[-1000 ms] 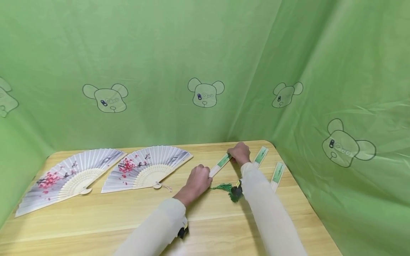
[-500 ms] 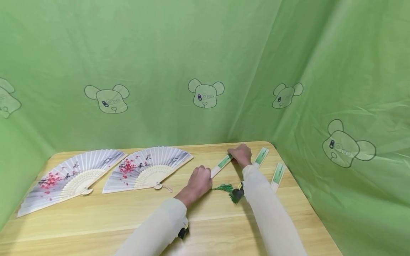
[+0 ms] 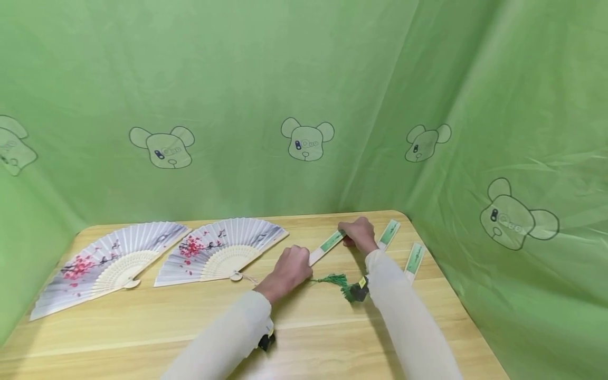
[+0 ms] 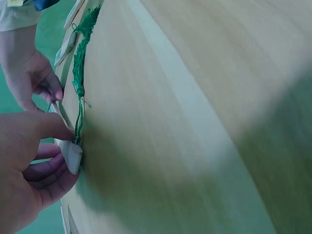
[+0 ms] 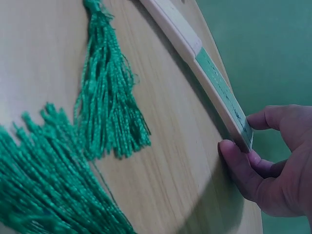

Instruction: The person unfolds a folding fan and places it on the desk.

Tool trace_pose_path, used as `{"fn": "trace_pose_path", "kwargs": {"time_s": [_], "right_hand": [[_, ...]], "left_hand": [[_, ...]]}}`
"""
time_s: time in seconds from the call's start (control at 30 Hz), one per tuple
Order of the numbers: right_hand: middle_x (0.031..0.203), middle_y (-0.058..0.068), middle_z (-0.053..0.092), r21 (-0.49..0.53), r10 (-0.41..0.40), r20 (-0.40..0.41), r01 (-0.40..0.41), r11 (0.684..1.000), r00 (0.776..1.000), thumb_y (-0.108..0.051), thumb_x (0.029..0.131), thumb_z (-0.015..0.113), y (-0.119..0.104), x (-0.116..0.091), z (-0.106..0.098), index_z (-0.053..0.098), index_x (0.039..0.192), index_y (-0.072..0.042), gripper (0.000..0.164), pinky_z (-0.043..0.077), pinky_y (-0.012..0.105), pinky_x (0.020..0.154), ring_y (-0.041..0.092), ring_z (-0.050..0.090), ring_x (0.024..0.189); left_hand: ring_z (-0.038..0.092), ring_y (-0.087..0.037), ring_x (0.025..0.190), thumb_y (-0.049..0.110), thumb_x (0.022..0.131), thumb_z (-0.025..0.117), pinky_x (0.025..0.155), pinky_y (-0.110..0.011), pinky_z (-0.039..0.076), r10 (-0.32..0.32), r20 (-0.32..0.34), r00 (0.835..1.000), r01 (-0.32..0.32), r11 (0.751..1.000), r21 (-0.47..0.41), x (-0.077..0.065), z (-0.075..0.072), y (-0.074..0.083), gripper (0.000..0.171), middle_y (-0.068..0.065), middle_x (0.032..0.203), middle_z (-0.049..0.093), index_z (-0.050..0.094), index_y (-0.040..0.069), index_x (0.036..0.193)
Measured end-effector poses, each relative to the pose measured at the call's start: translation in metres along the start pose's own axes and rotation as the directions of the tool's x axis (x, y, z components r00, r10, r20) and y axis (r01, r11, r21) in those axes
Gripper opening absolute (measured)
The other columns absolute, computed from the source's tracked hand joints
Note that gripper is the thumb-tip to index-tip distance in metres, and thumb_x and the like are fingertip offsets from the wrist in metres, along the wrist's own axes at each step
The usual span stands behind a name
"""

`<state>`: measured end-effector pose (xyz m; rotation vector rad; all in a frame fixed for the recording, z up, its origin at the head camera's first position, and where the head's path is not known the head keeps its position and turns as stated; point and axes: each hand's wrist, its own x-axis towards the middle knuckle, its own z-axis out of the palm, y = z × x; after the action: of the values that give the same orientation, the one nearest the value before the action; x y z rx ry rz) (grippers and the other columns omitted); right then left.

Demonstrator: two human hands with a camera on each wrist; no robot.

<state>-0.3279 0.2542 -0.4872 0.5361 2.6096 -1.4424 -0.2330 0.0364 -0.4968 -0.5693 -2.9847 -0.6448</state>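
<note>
A folded hand fan with a green cloth end and pale ribs slants over the table between my two hands. My left hand pinches its near, pivot end between thumb and fingers. At the far green tip, thumb and fingertips of my right hand grip the fan from both sides. From the pivot end a green tassel trails rightward on the table. Two more folded green fans, one just right of my right hand and another farther right, lie on the wood.
On the left, two spread fans lie flat, the nearer-to-centre one and the far-left one, both pale with pink blossoms. The wooden table ends against green curtains printed with bear heads. A second green tassel lies beside the first.
Both hands keep hold of the same folded fan, which stays folded. My right hand and forearm have shifted slightly right and nearer; the whole head view has drifted a little.
</note>
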Motion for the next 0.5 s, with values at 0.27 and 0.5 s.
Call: {"fn": "trace_pose_path", "kwargs": {"time_s": [0.27,0.5], "right_hand": [[0.066,0.009,0.071,0.037,-0.030,0.054,0.028,0.999,0.998,-0.018,0.086,0.073,-0.002,-0.007,0.003,0.072,0.089,0.003,0.021,0.067,0.030,0.059,0.015,0.068,0.051],[0.070,0.009,0.072,0.150,0.013,0.115,-0.031,0.988,0.993,-0.018,0.091,0.075,-0.008,-0.011,0.003,0.070,0.095,0.003,0.023,0.069,0.029,0.069,0.015,0.073,0.056]], "left_hand": [[0.041,-0.008,0.048,0.003,0.076,0.074,0.037,-0.016,0.038,0.028,-0.015,1.000,-0.028,0.999,-0.040,-0.007,-0.006,-0.011,0.016,0.001,0.058,0.053,0.063,0.010,0.066],[0.044,-0.008,0.047,0.001,0.076,0.076,0.035,-0.014,0.038,0.005,-0.005,1.000,-0.006,0.997,-0.082,-0.011,-0.020,-0.014,0.005,0.000,0.060,0.057,0.072,0.003,0.076]]}}
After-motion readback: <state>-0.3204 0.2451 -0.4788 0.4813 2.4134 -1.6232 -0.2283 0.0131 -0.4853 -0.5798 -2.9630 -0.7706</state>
